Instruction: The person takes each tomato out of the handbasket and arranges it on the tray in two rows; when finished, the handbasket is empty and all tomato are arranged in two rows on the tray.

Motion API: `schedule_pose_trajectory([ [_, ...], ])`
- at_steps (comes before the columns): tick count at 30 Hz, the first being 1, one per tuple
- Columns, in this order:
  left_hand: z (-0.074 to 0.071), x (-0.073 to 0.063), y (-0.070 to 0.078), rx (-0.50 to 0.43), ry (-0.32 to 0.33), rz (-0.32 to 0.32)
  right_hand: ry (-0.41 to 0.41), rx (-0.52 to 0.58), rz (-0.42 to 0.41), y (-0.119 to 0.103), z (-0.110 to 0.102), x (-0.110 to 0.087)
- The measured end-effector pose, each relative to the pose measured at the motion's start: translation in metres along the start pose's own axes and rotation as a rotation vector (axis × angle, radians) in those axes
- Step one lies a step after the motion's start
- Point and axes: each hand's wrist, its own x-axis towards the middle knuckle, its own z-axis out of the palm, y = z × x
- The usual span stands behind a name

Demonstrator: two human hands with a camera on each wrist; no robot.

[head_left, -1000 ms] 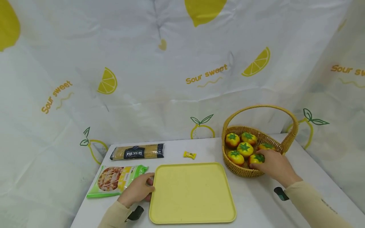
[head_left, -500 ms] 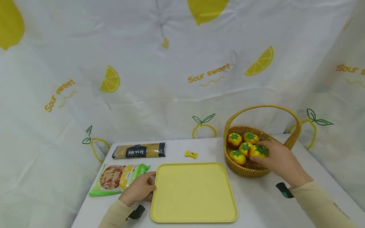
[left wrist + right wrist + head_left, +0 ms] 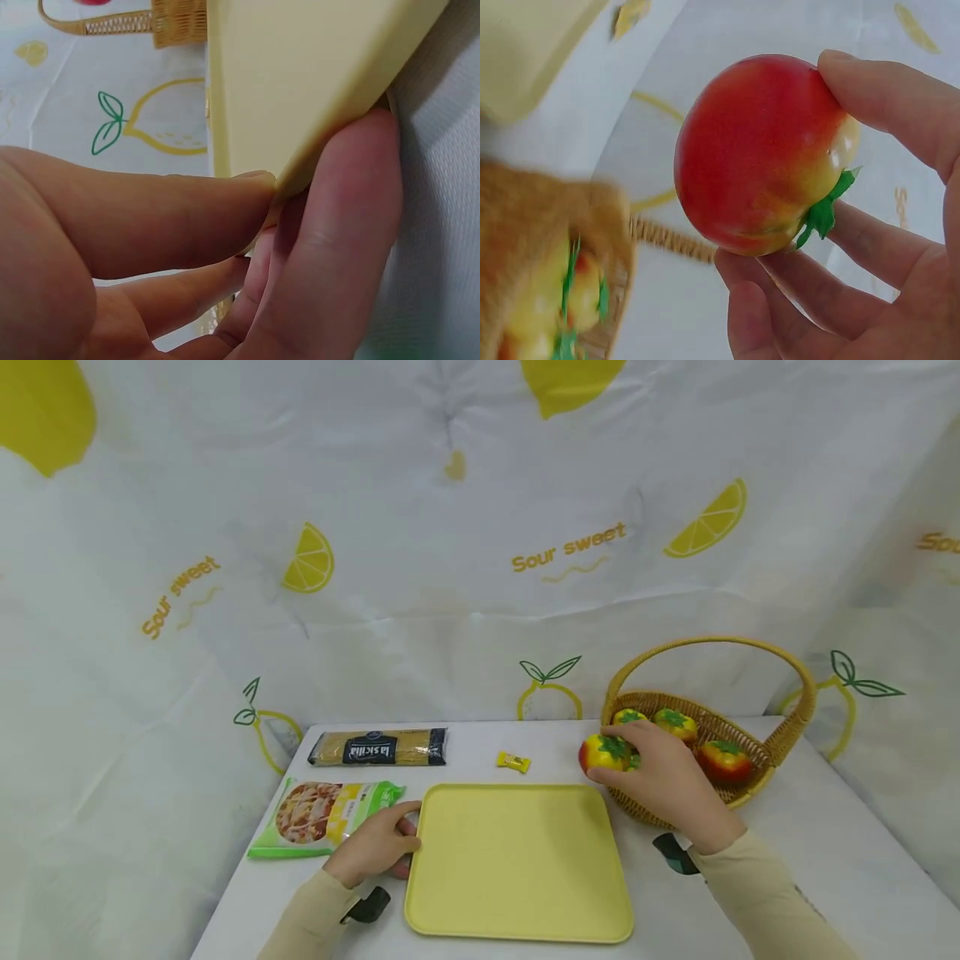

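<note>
My right hand [image 3: 663, 777] holds a red-and-yellow persimmon [image 3: 600, 753] with a green leafy top, beside the left part of the basket. In the right wrist view, the thumb and fingertips grip the persimmon [image 3: 757, 150] from opposite sides. More persimmons [image 3: 725, 763] lie in the wicker basket [image 3: 712, 724]; my hand partly hides them. On the left, my left hand [image 3: 378, 845] pinches the edge of a yellow rectangular tray [image 3: 517, 860]. The left wrist view has the thumb at the rim of the tray [image 3: 292, 82] and a finger beneath it.
Behind the tray lies a small yellow wrapped candy [image 3: 513, 762]. A pack of spaghetti [image 3: 408, 747] and a green food bag with a pizza picture [image 3: 307, 814] lie at the left. The basket's tall handle [image 3: 708, 642] arches over it. A lemon-print cloth [image 3: 420, 660] hangs behind.
My right hand has lifted a persimmon from the basket and carried it left, to the basket's left side. My left hand keeps its hold on the tray. The head view has shifted slightly.
</note>
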Motion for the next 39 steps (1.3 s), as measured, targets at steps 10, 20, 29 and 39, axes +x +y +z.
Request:
schedule_pose_trajectory([
  [10, 0.001, 0.005, -0.004, -0.022, -0.014, 0.014, -0.041, 0.099, -0.088, -0.041, 0.068, 0.013],
  [20, 0.002, 0.006, -0.005, -0.016, -0.027, 0.018, -0.086, 0.195, -0.117, -0.075, 0.128, 0.019],
  [29, 0.000, 0.006, -0.002, -0.036, -0.032, -0.005, -0.162, 0.183, -0.147, -0.091, 0.163, 0.023],
  [39, 0.000, 0.004, 0.000, -0.040, -0.028, -0.017, -0.215, 0.194, -0.137, -0.109, 0.177, 0.022],
])
